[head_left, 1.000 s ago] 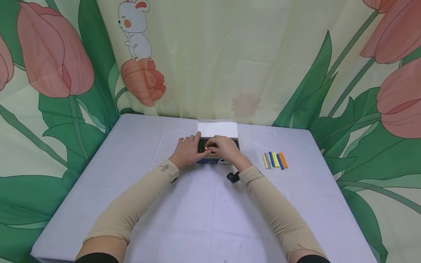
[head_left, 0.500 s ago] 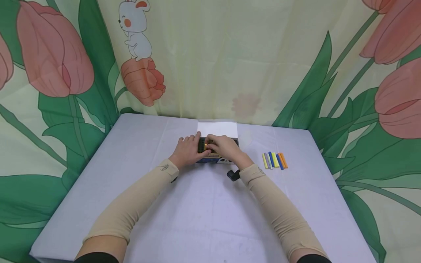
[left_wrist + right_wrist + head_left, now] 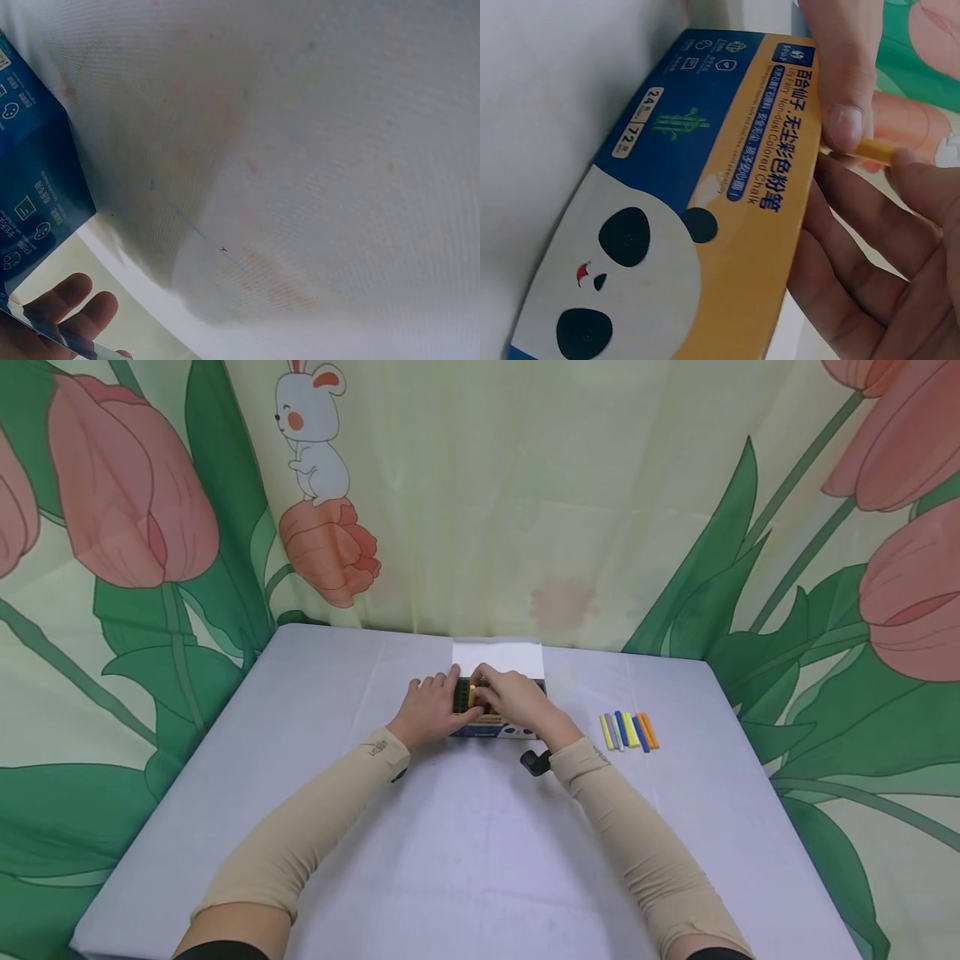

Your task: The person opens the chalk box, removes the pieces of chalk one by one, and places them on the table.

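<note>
An open-topped chalk box (image 3: 727,135) with a panda on its blue and orange front stands on the table. In the head view, my left hand (image 3: 431,706) holds the left end of the box (image 3: 487,729), its thumb along the front top edge. The left wrist view shows the box's blue side and some left fingertips (image 3: 90,311) beyond it. My right hand (image 3: 517,697) reaches over the box and pinches an orange-yellow chalk stick (image 3: 876,152) between thumb and finger. Dark slots (image 3: 461,695) show inside at the left; my right hand covers most of the rest.
Several chalk sticks (image 3: 628,732) in yellow, purple, blue, white and orange lie in a row right of the box. The box's white lid flap (image 3: 497,657) stands up behind it. A white cloth (image 3: 450,860) covers the table, with a printed curtain (image 3: 465,502) behind.
My right fingers have risen slightly over the box, and more of the orange-yellow chalk stick shows between them. The left hand stays at the box. The head view has shifted slightly.
</note>
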Demonstrator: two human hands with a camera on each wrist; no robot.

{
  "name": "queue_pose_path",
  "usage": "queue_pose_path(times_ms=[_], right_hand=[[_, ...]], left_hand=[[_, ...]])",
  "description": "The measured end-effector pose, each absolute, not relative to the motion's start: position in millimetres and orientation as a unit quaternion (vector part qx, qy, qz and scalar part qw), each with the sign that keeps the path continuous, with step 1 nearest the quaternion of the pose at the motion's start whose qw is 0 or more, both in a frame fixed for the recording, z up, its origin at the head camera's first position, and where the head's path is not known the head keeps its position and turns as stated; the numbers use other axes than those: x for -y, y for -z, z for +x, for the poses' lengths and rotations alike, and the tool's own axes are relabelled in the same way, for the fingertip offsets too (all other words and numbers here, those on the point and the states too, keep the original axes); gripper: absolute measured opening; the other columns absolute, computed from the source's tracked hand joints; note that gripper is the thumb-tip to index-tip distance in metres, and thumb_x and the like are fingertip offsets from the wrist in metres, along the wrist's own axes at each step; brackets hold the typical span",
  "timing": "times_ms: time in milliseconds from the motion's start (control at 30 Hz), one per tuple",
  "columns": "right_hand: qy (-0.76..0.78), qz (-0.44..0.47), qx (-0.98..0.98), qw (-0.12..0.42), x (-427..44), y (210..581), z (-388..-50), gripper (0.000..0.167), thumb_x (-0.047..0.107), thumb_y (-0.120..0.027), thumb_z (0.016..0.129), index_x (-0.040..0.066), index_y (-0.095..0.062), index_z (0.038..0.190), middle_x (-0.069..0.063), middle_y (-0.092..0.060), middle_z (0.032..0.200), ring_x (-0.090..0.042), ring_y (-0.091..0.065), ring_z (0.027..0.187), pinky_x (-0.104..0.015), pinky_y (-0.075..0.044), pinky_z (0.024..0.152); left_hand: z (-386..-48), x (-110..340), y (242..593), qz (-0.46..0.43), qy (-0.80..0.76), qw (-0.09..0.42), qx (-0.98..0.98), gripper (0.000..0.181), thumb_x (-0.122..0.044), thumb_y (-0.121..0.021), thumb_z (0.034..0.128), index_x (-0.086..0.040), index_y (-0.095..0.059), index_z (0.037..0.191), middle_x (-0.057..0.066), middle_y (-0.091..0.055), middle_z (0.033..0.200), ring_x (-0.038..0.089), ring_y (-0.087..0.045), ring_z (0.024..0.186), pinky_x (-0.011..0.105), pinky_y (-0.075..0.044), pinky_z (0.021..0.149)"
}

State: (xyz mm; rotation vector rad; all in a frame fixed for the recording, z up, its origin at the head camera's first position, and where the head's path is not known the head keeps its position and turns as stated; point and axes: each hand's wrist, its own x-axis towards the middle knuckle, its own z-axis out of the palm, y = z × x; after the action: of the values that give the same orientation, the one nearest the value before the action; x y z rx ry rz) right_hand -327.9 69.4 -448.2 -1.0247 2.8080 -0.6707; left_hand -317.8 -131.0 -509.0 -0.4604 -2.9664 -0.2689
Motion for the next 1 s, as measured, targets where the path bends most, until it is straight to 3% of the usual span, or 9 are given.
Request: queue_pose_path(times_ms=[267, 400, 733, 1000], right_hand=[[0.285, -0.311, -0.905, 0.053, -64.9, 437.3, -328.8, 0.021, 0.031, -0.040, 0.114, 0.017, -0.045, 0.128, -0.012, -0.077, 0.114, -0.015, -0.075, 0.072, -0.041, -0.060, 0.079], [0.297, -0.313, -0.902, 0.025, -65.3, 433.5, -329.1, 0.023, 0.032, -0.042, 0.113, 0.015, -0.046, 0.127, -0.013, -0.078, 0.108, -0.020, -0.076, 0.080, -0.045, -0.058, 0.082], [0.302, -0.296, -0.905, -0.042, -77.3, 428.0, -327.6, 0.026, 0.032, -0.042, 0.113, 0.011, -0.048, 0.127, -0.011, -0.077, 0.115, -0.018, -0.076, 0.083, -0.042, -0.057, 0.075], [0.288, -0.266, -0.916, -0.091, -93.0, 419.8, -333.2, 0.030, 0.034, -0.043, 0.112, 0.009, -0.052, 0.127, -0.003, -0.075, 0.094, -0.017, -0.064, 0.066, -0.036, -0.049, 0.060]], left_hand=[[-319.6, 131.3, 511.0, -0.149, 0.086, 0.072, 0.983, 0.100, -0.080, -0.042, 0.0941, -0.003, -0.033, 0.157, 0.018, -0.068, 0.116, 0.034, -0.065, 0.102, 0.057, -0.049, 0.094], [-319.6, 130.5, 510.8, -0.147, 0.081, 0.066, 0.984, 0.102, -0.082, -0.041, 0.0935, -0.003, -0.033, 0.158, 0.021, -0.067, 0.122, 0.036, -0.066, 0.110, 0.058, -0.048, 0.096], [-317.0, 127.3, 511.3, -0.141, 0.081, 0.050, 0.985, 0.104, -0.082, -0.040, 0.0930, -0.003, -0.031, 0.160, 0.024, -0.065, 0.131, 0.040, -0.064, 0.119, 0.059, -0.046, 0.101], [-318.8, 128.3, 512.1, -0.137, 0.073, 0.052, 0.986, 0.106, -0.083, -0.039, 0.0930, -0.003, -0.030, 0.161, 0.024, -0.063, 0.135, 0.040, -0.062, 0.123, 0.059, -0.045, 0.104]])
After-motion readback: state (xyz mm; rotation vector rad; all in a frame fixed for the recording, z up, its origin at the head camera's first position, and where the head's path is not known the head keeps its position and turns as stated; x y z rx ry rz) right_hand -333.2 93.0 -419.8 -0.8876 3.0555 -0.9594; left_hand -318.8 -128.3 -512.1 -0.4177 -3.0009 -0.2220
